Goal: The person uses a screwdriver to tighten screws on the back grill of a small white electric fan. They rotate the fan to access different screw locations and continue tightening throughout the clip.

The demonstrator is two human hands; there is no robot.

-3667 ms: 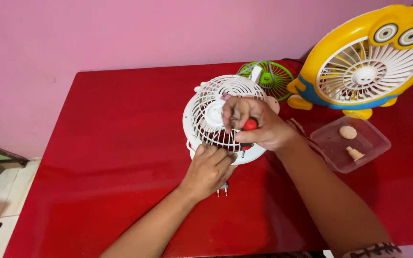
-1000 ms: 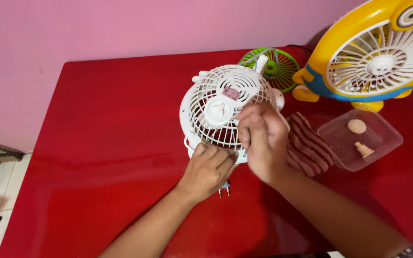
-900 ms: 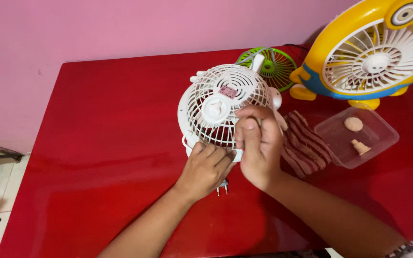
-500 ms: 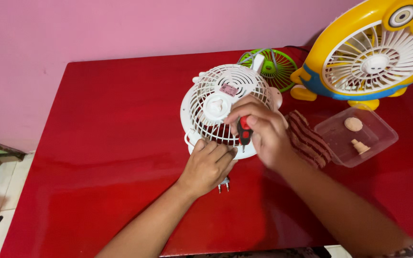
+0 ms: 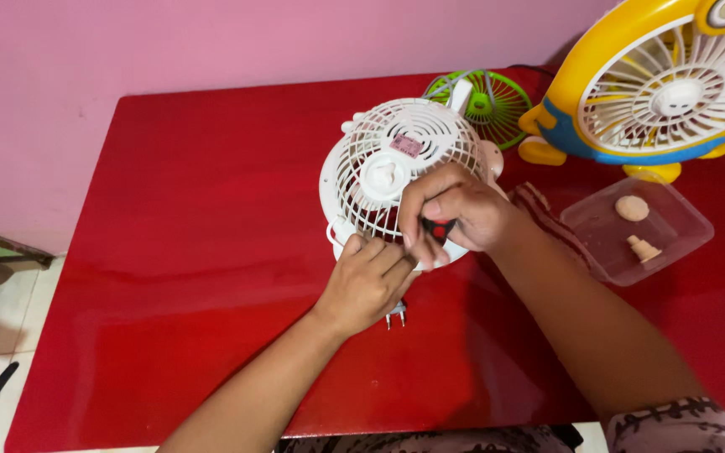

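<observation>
We steady the light, brittle white fan [image 5: 396, 164] w/ left hand [image 5: 367, 281] clenched on its rim; right hand [image 5: 455, 210] grips red screwdriver [image 5: 438, 229].

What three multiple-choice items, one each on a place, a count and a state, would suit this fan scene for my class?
1. Where is the clear tray?
A. right of the white fan
B. on the floor
C. under the green fan

2. How many fans show?
A. one
B. two
C. three

3. What is the right hand doing?
A. lying flat and empty
B. gripping a red-and-black tool
C. lifting the yellow fan

Answers: 1 A, the tray sits on the red table to the fan's right. 2 C, white, green and yellow. 3 B, fingers close round the tool at the grille, while the left hand steadies the rim.
</observation>
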